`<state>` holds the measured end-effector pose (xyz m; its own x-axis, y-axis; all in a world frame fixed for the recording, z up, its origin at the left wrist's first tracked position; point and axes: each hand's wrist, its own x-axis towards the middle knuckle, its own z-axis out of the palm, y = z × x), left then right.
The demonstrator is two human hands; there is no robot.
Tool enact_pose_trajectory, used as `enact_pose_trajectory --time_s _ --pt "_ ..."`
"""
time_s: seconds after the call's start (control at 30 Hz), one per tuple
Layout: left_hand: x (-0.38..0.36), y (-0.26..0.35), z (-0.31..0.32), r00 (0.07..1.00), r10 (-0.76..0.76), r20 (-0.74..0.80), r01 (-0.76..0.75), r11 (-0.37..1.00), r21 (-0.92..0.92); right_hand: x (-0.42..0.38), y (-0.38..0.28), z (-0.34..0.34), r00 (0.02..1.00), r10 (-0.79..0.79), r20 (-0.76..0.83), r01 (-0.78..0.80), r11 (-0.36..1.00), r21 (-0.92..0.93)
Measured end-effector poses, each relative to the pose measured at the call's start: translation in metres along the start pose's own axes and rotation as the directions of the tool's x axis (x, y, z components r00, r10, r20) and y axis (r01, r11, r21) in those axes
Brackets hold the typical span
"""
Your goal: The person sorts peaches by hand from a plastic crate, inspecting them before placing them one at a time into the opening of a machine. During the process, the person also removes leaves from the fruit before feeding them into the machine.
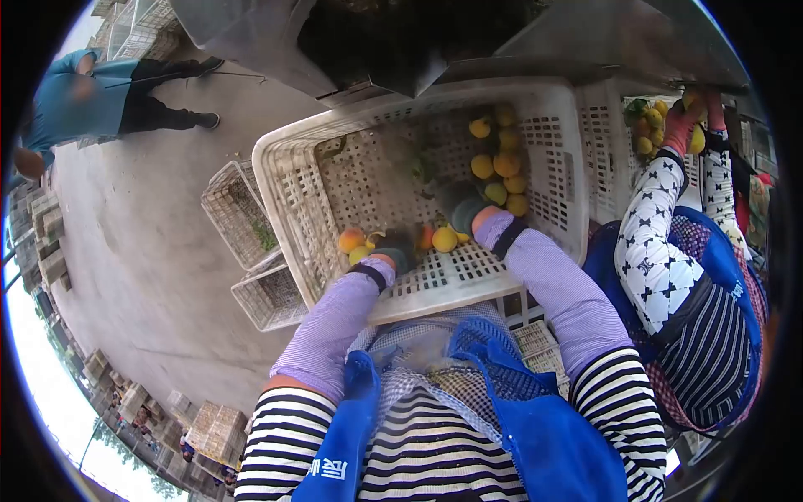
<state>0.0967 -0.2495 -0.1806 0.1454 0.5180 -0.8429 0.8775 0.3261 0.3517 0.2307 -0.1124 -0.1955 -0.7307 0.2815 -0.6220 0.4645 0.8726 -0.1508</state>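
A large white plastic crate (288,159) with slotted sides is in front of me, tilted in the view. My left hand (400,249), in a dark glove, is low inside it, near yellow-orange peach-like fruit (351,240) by the near left corner. My right hand (458,203), gloved too, reaches in farther right. More round yellow fruit (483,166) lies along the crate's right side, and another yellow fruit (444,239) sits between my hands. Motion blur smears the fingers of both hands, so I cannot see whether they hold any fruit.
A co-worker's gloved hands (684,125) handle similar fruit over another crate (600,159) at the right. Smaller crates (230,209) stand on the floor to the left. Metal machinery (251,42) overhangs the far side. A person (92,96) stands at upper left; stacked crates (217,431) line the background.
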Motion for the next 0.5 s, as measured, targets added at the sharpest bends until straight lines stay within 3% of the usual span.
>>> enact_pose_trajectory --time_s 0.03,0.13,0.23,0.33,0.43,0.5 --pt "0.009 0.001 0.007 0.996 0.034 -0.08 -0.042 0.994 -0.103 0.004 -0.005 0.032 0.991 -0.077 0.114 0.1 0.971 -0.216" --pt "0.035 -0.009 0.02 0.985 0.127 -0.116 -0.127 0.992 0.006 0.017 0.003 0.105 0.961 -0.27 -0.058 0.238 0.917 -0.321" --pt "0.046 -0.01 0.024 0.965 0.174 -0.198 -0.167 0.985 0.051 0.025 0.014 0.113 0.962 -0.272 0.013 0.262 0.909 -0.324" --pt "0.048 -0.015 0.024 0.957 0.161 -0.24 -0.169 0.986 -0.013 0.033 0.011 0.084 0.971 -0.064 0.231 0.1 0.984 -0.148" --pt "0.053 -0.037 0.019 0.929 -0.122 -0.348 -0.006 0.939 -0.345 0.004 0.032 0.017 0.99 -0.102 0.098 0.091 0.989 0.114" --pt "0.048 -0.054 0.002 0.839 -0.324 -0.437 -0.084 0.716 -0.693 -0.008 0.047 -0.003 0.998 0.057 0.023 -0.06 0.829 0.556"
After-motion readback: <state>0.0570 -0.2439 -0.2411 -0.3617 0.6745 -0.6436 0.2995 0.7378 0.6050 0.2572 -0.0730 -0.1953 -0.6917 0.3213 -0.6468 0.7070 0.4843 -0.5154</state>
